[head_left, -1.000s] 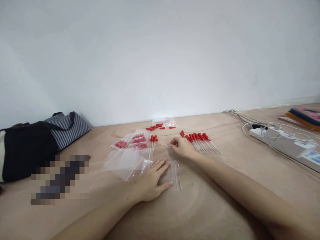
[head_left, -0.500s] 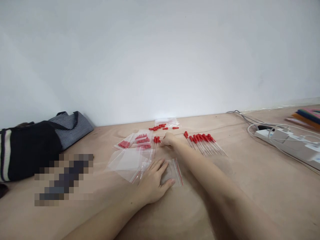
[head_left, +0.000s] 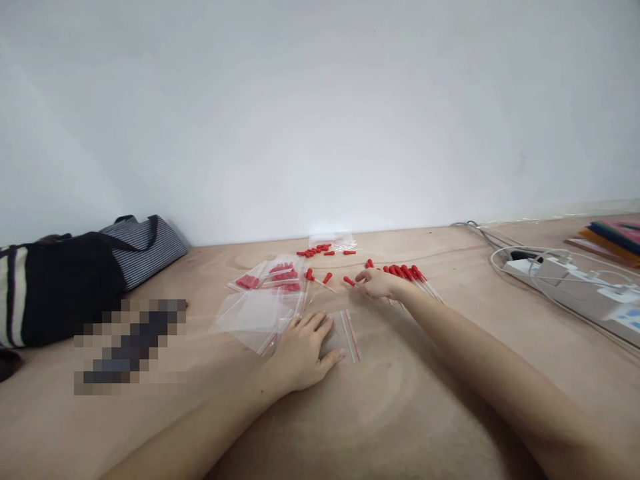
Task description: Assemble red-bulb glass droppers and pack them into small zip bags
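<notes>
My left hand lies flat with its fingers spread on a clear zip bag with a red seal line. At the middle of the table, the fingertips of my right hand are closed at the neck of a red-bulbed dropper; its tube is hidden by the hand. Two more droppers lie to the left, one with its bulb close by and another farther left. Behind and right of my right hand lies a row of droppers, partly covered by hand and forearm.
Clear zip bags, some holding red bulbs, overlap to the left. Loose red bulbs and a bag of thin tubes lie near the wall. A power strip with cables is at right, a black bag at left.
My right hand has moved right, from the small group of droppers towards the row. Those droppers now lie more spread out. My left hand stays on the zip bag.
</notes>
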Motion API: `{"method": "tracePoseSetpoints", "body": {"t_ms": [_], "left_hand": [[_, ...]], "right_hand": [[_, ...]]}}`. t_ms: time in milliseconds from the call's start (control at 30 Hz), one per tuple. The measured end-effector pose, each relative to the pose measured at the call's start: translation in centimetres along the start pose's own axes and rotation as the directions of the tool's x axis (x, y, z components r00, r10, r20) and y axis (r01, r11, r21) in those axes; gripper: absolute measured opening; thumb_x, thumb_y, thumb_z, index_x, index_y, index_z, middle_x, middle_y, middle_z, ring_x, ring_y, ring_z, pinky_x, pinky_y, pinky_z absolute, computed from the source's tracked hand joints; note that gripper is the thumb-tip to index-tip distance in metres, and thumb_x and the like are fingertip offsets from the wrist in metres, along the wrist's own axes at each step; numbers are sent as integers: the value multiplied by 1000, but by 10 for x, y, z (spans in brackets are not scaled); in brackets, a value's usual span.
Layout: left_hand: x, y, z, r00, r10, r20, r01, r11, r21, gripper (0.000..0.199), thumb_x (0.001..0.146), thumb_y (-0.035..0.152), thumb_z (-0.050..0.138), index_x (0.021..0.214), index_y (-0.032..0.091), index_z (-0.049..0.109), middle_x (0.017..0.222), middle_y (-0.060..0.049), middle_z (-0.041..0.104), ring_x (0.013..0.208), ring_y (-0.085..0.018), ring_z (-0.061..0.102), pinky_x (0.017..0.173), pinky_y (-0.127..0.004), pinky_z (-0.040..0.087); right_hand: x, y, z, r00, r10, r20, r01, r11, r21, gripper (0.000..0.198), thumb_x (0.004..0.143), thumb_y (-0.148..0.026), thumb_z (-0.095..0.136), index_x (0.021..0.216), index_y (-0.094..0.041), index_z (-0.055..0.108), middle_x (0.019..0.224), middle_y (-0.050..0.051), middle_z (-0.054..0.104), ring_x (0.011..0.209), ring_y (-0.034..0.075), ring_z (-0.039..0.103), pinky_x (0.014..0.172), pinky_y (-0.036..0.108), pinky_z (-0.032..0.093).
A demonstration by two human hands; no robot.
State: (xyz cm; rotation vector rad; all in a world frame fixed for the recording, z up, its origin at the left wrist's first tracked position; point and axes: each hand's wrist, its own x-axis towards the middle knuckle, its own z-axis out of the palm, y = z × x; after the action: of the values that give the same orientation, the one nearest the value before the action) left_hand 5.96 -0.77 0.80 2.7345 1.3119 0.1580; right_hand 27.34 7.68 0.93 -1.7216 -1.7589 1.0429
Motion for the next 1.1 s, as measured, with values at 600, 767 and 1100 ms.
{"method": "tracePoseSetpoints", "body": {"t_ms": [600, 767, 1100], "left_hand": [[10, 1, 13, 994, 102, 24, -93, 961, -261, 83, 70, 59, 49, 135, 18, 18, 138, -12, 28, 126, -27, 24, 104, -46, 16], [10, 3, 10, 999, 22, 50, -8, 964, -266, 84, 69, 61, 49, 134, 18, 20, 138, -10, 27, 127, -31, 20, 101, -49, 21], [12, 3, 10, 1000, 16, 19, -11, 971, -240, 70, 75, 57, 44, 131, 17, 29, 135, -10, 35, 125, -27, 27, 102, -45, 23]], "right_hand": [[-62, 37, 43, 911, -43, -411, 311, 728, 611, 44, 68, -36, 53, 100, -23, 25, 65, -7, 45, 51, 11, 54, 49, 28, 48], [-59, 40, 45, 875, -50, -481, 359, 733, 578, 45, 69, -39, 53, 101, -23, 24, 66, -7, 44, 51, 11, 54, 49, 28, 48], [-60, 37, 47, 873, -99, -478, 402, 701, 589, 46, 69, -41, 56, 97, -24, 25, 68, -6, 44, 54, 12, 54, 53, 30, 48]]}}
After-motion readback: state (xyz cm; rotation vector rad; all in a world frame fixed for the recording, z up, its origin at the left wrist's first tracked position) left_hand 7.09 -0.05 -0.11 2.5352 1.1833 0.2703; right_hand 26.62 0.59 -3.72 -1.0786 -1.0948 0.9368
